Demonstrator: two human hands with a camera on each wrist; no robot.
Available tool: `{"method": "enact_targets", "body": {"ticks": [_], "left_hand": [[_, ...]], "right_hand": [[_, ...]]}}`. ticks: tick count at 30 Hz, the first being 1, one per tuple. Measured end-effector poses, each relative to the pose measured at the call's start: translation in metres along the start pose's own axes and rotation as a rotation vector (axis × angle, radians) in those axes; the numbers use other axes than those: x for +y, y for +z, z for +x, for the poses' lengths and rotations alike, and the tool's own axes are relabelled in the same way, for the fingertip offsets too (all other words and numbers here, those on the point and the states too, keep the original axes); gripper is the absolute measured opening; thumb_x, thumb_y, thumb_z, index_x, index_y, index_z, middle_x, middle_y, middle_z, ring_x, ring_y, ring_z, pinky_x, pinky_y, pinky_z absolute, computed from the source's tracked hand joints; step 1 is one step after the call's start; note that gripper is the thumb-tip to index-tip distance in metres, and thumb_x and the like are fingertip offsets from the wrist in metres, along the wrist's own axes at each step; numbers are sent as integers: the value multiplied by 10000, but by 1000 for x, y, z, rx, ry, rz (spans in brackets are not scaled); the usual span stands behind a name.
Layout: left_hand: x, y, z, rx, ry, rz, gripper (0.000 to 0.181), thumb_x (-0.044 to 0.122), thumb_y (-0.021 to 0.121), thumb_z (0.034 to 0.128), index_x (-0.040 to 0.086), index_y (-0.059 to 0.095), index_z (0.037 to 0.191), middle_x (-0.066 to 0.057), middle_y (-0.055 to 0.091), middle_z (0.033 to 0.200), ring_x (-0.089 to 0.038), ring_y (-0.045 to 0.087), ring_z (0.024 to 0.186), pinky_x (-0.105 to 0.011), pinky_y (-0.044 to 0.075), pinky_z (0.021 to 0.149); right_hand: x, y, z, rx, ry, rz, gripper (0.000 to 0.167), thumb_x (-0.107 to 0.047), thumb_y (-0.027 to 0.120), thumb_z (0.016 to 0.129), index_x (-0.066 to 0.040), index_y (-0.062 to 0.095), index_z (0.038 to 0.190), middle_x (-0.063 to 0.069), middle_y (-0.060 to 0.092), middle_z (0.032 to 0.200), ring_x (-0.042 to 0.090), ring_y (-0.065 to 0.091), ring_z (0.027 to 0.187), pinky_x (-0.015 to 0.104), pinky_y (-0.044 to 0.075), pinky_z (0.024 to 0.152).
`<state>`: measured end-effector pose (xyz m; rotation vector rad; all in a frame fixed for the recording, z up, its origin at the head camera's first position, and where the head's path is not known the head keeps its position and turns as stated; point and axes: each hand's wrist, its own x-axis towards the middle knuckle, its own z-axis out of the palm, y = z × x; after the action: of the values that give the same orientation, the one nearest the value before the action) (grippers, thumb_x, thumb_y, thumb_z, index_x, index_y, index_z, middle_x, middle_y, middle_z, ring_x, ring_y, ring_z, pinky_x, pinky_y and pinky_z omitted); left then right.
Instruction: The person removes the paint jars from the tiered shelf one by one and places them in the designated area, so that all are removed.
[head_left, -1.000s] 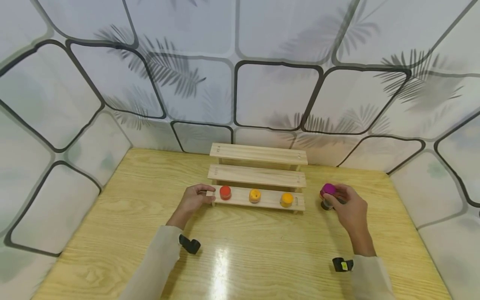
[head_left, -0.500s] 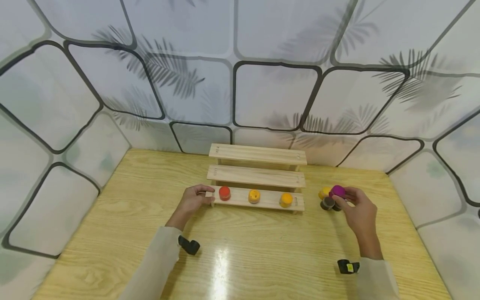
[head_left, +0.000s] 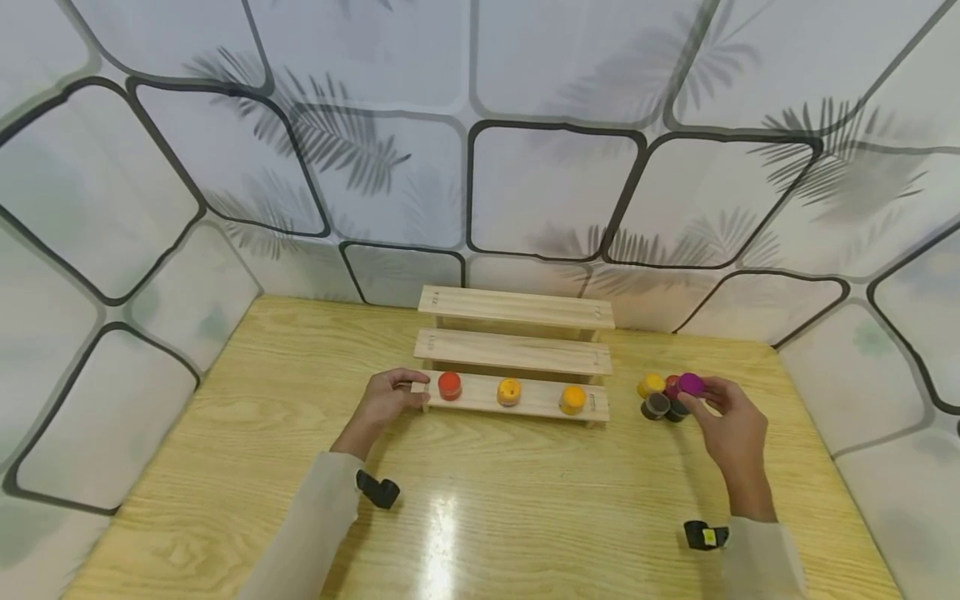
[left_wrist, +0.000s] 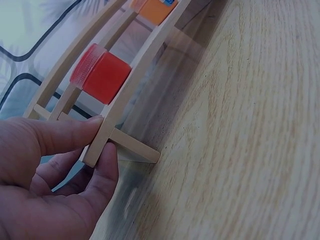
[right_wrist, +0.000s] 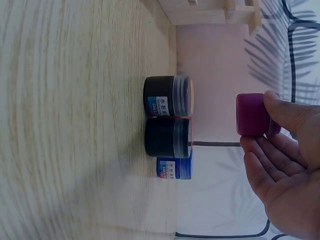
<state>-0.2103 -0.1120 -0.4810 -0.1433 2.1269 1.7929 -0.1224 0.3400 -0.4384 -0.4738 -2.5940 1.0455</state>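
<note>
My left hand [head_left: 387, 402] pinches the left end of the lowest step of a wooden three-tier stand [head_left: 480, 402], thumb above and fingers below in the left wrist view. Near it on that step sits a red paint jar [left_wrist: 104, 75]. Two orange-yellow jars, a middle one [head_left: 509, 392] and a right one [head_left: 573, 400], stand farther along. My right hand [head_left: 731, 421] holds a purple paint jar [right_wrist: 252, 115] between thumb and fingers, raised off the table. Beside and below it stand a yellow jar [head_left: 651, 385], a dark brown jar [right_wrist: 159, 96], a black jar [right_wrist: 161, 137] and a blue jar [right_wrist: 174, 168].
A red jar [head_left: 672, 385] is partly hidden behind the purple one. The stand's middle step [head_left: 513, 352] and top step [head_left: 517, 307] rise toward the patterned backdrop [head_left: 555, 192]. Light wood table [head_left: 487, 517] spreads in front, with a bright reflection.
My right hand has shifted to the right with the purple jar, bringing the yellow, red and dark jars into sight. The left hand stays on the stand's end.
</note>
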Motion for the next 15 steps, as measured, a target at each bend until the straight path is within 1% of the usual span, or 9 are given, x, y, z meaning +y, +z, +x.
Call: {"method": "enact_targets", "body": {"ticks": [2, 5, 11, 13, 15], "left_hand": [[3, 0, -2, -7, -8, -4, 282, 25, 668, 853, -30, 631, 1127, -164, 385, 1475, -345, 307, 1391, -500, 300, 1112], [3, 0, -1, -8, -6, -8, 282, 20, 669, 851, -34, 631, 1125, -161, 386, 1475, -342, 301, 1395, -495, 296, 1116], [-1, -1, 2, 2, 6, -7, 276, 20, 676, 842, -20, 642, 1114, -152, 422, 1449, -328, 334, 1378, -490, 308, 1111], [-1, 0, 2, 3, 8, -8, 276, 16, 677, 839, -20, 643, 1111, -155, 438, 1435, -327, 343, 1373, -489, 311, 1110], [-1, 0, 2, 4, 9, -8, 277, 14, 678, 837, -20, 644, 1110, -153, 446, 1428, -328, 345, 1373, -487, 312, 1110]], "right_hand": [[1, -1, 0, 9, 16, 2, 468, -246, 694, 869, 48, 565, 1211, 250, 616, 1178, -238, 377, 800, -27, 371, 732], [3, -3, 2, 35, 30, -2, 447, -209, 703, 862, 52, 573, 1202, 254, 618, 1176, -261, 364, 774, -38, 366, 728], [7, -7, 4, 44, 53, -25, 440, -183, 703, 861, 47, 572, 1213, 243, 614, 1194, -262, 349, 768, -49, 366, 725], [8, -8, 4, 47, 60, -30, 439, -188, 700, 862, 42, 574, 1215, 238, 619, 1191, -265, 353, 762, -37, 383, 738], [10, -9, 4, 51, 65, -39, 437, -198, 699, 864, 35, 579, 1213, 235, 627, 1183, -274, 351, 751, 28, 444, 781]]}}
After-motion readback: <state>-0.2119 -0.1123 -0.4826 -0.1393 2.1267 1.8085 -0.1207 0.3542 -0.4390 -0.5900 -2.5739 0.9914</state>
